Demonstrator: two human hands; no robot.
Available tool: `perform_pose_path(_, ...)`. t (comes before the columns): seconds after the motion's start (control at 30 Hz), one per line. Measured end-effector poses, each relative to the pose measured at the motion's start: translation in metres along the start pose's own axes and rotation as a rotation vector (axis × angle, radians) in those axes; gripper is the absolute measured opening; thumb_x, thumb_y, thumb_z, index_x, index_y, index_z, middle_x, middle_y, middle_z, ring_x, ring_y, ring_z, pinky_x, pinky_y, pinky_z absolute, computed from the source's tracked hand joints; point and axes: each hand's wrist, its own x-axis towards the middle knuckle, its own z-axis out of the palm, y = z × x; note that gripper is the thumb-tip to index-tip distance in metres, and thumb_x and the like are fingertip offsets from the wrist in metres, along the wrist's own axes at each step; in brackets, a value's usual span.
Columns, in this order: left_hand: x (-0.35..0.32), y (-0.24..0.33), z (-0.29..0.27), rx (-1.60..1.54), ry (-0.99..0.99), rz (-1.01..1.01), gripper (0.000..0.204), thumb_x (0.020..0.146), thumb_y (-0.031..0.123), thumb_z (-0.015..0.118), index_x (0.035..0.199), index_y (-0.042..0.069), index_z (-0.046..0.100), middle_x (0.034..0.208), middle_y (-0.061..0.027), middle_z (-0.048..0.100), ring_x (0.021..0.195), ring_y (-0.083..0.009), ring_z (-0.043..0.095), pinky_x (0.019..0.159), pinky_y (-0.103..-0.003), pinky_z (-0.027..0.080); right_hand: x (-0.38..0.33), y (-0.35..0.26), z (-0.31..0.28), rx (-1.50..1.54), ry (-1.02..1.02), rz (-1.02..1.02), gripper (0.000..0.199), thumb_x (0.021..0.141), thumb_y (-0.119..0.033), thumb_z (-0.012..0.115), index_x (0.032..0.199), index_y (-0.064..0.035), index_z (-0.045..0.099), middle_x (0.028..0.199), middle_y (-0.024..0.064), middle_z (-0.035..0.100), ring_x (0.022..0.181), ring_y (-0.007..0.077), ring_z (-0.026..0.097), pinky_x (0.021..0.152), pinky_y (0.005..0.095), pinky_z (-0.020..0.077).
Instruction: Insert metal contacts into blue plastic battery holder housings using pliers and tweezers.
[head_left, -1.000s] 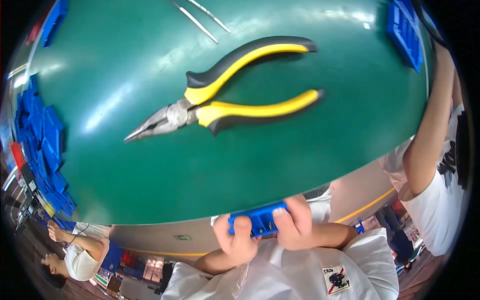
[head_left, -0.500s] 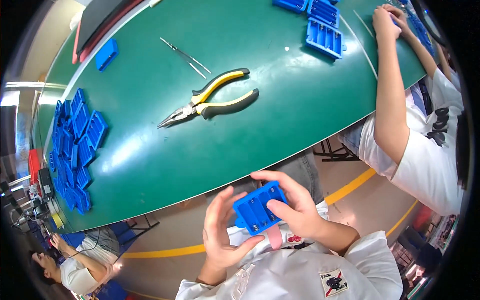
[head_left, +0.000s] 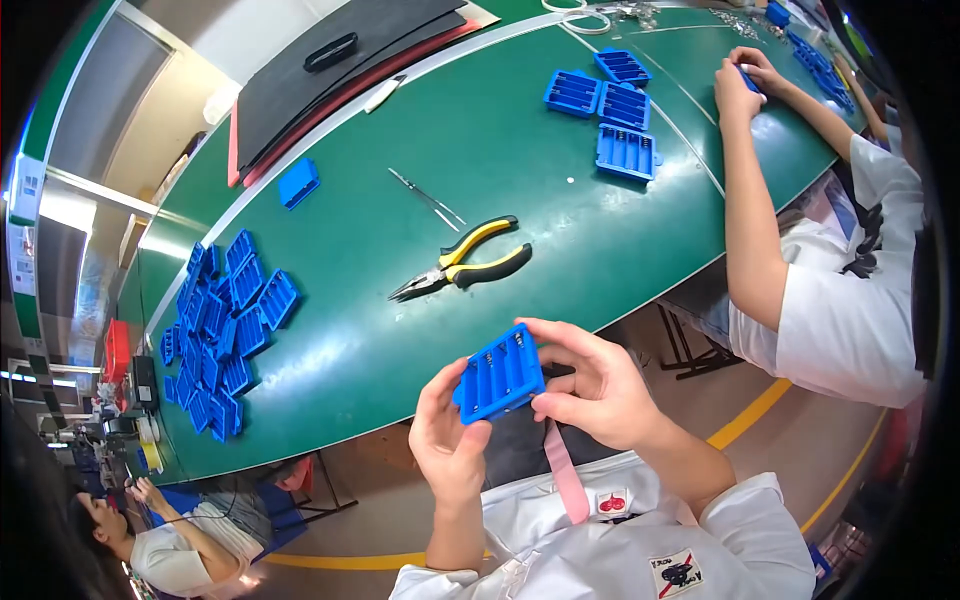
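Observation:
Between my two hands, above the table's near edge, is a blue battery holder with long slots and small metal springs at their ends, tilted with its open side facing up. My left hand grips its left side, thumb at the lower corner. The fingers of my right hand close on its right side, thumb at the lower right corner. Beyond them on the green table lie yellow-and-black needle-nose pliers with handles spread, and metal tweezers.
A heap of blue battery holders lies at the left. A single blue piece sits farther back, near black sheets. Several more holders are at the far right. Co-workers sit at right and lower left.
My hands have raised the battery holder and tilted it. My right thumb has moved from its slots to its lower edge. The view has shifted, showing more of the table's far side.

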Motion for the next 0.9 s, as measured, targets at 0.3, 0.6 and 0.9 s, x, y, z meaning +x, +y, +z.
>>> perform_pose_path(0.3,0.004,0.032,-0.030,0.339,0.063,0.171,0.059,0.065,-0.010,0.075,0.122,-0.007,0.057,0.130,-0.0188,0.051,0.120,-0.0254,0.053,0.102,-0.036,0.042,0.035,0.017,-0.001,-0.185,-0.155,-0.017,0.074,0.077,0.003,0.070,0.144,-0.0008,0.039,0.131,0.0150,0.050,0.111,0.0197,0.057,0.076,0.0269,0.0540)
perform_pose_path(0.6,0.050,0.074,-0.103,0.795,0.397,0.432,0.048,0.067,-0.003,0.077,0.112,0.001,0.060,0.116,-0.0075,0.054,0.111,-0.0208,0.052,0.097,-0.034,0.043,0.065,0.003,-0.006,-0.849,0.087,-0.521,0.057,0.070,0.000,0.076,0.124,0.0002,0.058,0.119,0.0164,0.058,0.101,0.0269,0.062,0.074,0.0333,0.0548)
perform_pose_path(0.9,0.182,0.196,-0.362,1.799,0.984,0.425,0.052,0.068,0.038,0.086,0.097,0.000,0.066,0.095,-0.0140,0.064,0.090,-0.0291,0.060,0.084,-0.039,0.048,0.100,-0.023,-0.042,-1.544,-0.063,-0.711,0.053,0.073,-0.020,0.078,0.119,-0.0040,0.057,0.129,0.0157,0.051,0.125,0.0339,0.046,0.104,0.0424,0.0407)
